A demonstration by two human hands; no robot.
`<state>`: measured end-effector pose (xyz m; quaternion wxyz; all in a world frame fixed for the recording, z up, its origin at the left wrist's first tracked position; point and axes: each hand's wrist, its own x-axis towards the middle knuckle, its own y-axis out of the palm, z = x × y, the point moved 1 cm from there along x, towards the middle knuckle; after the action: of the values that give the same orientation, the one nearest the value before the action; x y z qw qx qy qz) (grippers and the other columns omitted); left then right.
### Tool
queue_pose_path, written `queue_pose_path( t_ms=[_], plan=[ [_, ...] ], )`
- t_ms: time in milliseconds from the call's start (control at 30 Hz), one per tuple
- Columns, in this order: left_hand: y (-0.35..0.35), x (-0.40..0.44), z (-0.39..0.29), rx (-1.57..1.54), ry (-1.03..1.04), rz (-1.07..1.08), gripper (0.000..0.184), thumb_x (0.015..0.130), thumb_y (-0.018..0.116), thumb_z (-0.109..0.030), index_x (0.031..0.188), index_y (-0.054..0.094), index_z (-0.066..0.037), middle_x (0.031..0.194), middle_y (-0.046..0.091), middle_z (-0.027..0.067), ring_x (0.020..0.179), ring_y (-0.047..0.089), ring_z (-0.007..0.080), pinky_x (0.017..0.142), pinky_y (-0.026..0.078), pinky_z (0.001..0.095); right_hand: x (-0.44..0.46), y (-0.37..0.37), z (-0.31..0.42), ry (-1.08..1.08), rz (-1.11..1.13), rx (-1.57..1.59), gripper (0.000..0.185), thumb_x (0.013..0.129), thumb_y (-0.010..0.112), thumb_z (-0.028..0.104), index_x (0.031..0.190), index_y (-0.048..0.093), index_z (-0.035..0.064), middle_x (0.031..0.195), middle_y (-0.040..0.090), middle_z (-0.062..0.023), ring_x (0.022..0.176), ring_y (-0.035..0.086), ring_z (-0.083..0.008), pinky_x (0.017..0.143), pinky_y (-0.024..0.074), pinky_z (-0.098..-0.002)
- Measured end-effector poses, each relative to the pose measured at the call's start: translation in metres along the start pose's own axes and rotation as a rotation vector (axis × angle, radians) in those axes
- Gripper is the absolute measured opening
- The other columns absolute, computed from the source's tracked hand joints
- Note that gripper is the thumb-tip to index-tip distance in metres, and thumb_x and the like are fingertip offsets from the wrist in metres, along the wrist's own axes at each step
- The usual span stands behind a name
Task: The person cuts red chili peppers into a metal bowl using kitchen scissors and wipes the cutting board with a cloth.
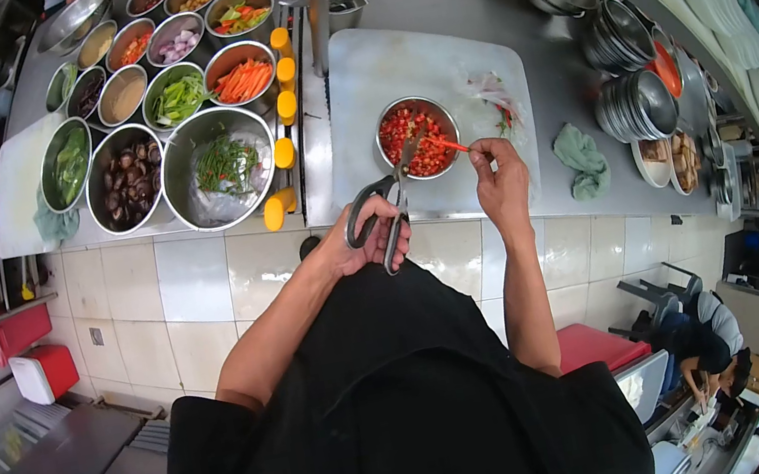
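My left hand is wrapped round the dark handles of a pair of scissors, whose blades are spread over a metal bowl. Cut red chili pieces fill much of that bowl. In the fingertips of my right hand, a long red chili is pinched, its far end at the blades above the bowl. The bowl stands on a white cutting board. To its right on the board lies a clear plastic bag with some red and green chilies.
Several metal bowls of cut vegetables, including carrots and mushrooms, stand at the left, beside yellow-capped bottles. A green cloth lies right of the board. Stacked metal bowls stand farther right. Another person bends over at lower right.
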<state>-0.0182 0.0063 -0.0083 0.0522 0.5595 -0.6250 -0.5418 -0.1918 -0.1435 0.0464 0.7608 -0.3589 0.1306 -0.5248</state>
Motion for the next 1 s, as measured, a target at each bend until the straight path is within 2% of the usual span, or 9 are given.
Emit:
queue_pose_path(
  t_ms=[67, 200, 300, 633, 833, 867, 967, 1000],
  plan=[
    [0.000, 0.000, 0.000, 0.014, -0.012, 0.024, 0.044, 0.082, 0.049, -0.040, 0.088, 0.062, 0.001, 0.073, 0.064, 0.0131, 0.065, 0.063, 0.0238, 0.064, 0.053, 0.0352, 0.002, 0.005, -0.004, -0.035, 0.004, -0.048, 0.008, 0.083, 0.060, 0.000, 0.090, 0.062, 0.0001, 0.091, 0.061, -0.0134, 0.081, 0.059, -0.0291, 0.074, 0.0455, -0.0373],
    [0.003, 0.000, -0.001, 0.015, -0.019, 0.020, 0.044, 0.082, 0.049, -0.040, 0.087, 0.062, 0.001, 0.075, 0.064, 0.0131, 0.065, 0.062, 0.0237, 0.065, 0.052, 0.0350, 0.003, 0.011, -0.008, -0.123, -0.025, -0.087, 0.007, 0.082, 0.061, 0.000, 0.089, 0.063, 0.0006, 0.098, 0.058, -0.0135, 0.091, 0.056, -0.0315, 0.080, 0.0440, -0.0383],
    [0.007, -0.001, -0.003, 0.029, -0.030, 0.017, 0.043, 0.082, 0.049, -0.039, 0.087, 0.062, 0.001, 0.074, 0.064, 0.0132, 0.065, 0.062, 0.0237, 0.065, 0.052, 0.0350, 0.005, 0.013, -0.001, -0.109, -0.042, -0.021, 0.007, 0.082, 0.061, 0.000, 0.088, 0.062, 0.0001, 0.100, 0.056, -0.0137, 0.093, 0.055, -0.0315, 0.081, 0.0438, -0.0380],
    [0.009, -0.003, -0.003, 0.014, -0.020, 0.004, 0.038, 0.081, 0.055, -0.036, 0.084, 0.062, 0.001, 0.072, 0.064, 0.0126, 0.063, 0.063, 0.0224, 0.061, 0.053, 0.0355, 0.012, 0.016, -0.007, -0.184, -0.036, -0.094, 0.006, 0.080, 0.062, -0.001, 0.086, 0.063, 0.0002, 0.102, 0.055, -0.0146, 0.094, 0.055, -0.0316, 0.080, 0.0441, -0.0390],
    [0.014, -0.007, -0.006, 0.149, 0.090, -0.180, 0.034, 0.079, 0.062, -0.034, 0.080, 0.060, 0.000, 0.067, 0.061, 0.0106, 0.053, 0.061, 0.0213, 0.050, 0.052, 0.0335, 0.014, 0.020, -0.007, -0.177, -0.041, -0.108, 0.007, 0.079, 0.063, 0.000, 0.085, 0.064, 0.0008, 0.104, 0.056, -0.0151, 0.094, 0.055, -0.0329, 0.080, 0.0446, -0.0404],
    [0.018, -0.011, -0.009, 0.147, 0.092, -0.181, 0.034, 0.079, 0.061, -0.034, 0.079, 0.060, 0.000, 0.065, 0.060, 0.0105, 0.051, 0.060, 0.0211, 0.046, 0.051, 0.0326, 0.014, 0.019, -0.007, -0.164, -0.040, -0.126, 0.007, 0.079, 0.063, 0.000, 0.085, 0.064, 0.0008, 0.105, 0.056, -0.0152, 0.094, 0.055, -0.0331, 0.080, 0.0446, -0.0406],
    [0.012, -0.014, -0.004, 0.040, 0.014, -0.057, 0.035, 0.080, 0.060, -0.035, 0.079, 0.061, 0.000, 0.066, 0.061, 0.0109, 0.051, 0.060, 0.0213, 0.048, 0.051, 0.0327, 0.016, 0.017, -0.008, -0.154, -0.042, -0.154, 0.007, 0.078, 0.064, 0.000, 0.085, 0.064, 0.0008, 0.105, 0.056, -0.0153, 0.095, 0.055, -0.0333, 0.079, 0.0444, -0.0411],
    [0.011, -0.014, -0.003, 0.028, -0.023, -0.015, 0.039, 0.080, 0.057, -0.038, 0.080, 0.061, 0.000, 0.069, 0.061, 0.0117, 0.055, 0.061, 0.0217, 0.053, 0.053, 0.0339, 0.016, 0.017, -0.007, -0.156, -0.042, -0.159, 0.007, 0.078, 0.064, 0.000, 0.085, 0.064, 0.0008, 0.105, 0.056, -0.0153, 0.095, 0.055, -0.0333, 0.079, 0.0444, -0.0413]
  ],
)
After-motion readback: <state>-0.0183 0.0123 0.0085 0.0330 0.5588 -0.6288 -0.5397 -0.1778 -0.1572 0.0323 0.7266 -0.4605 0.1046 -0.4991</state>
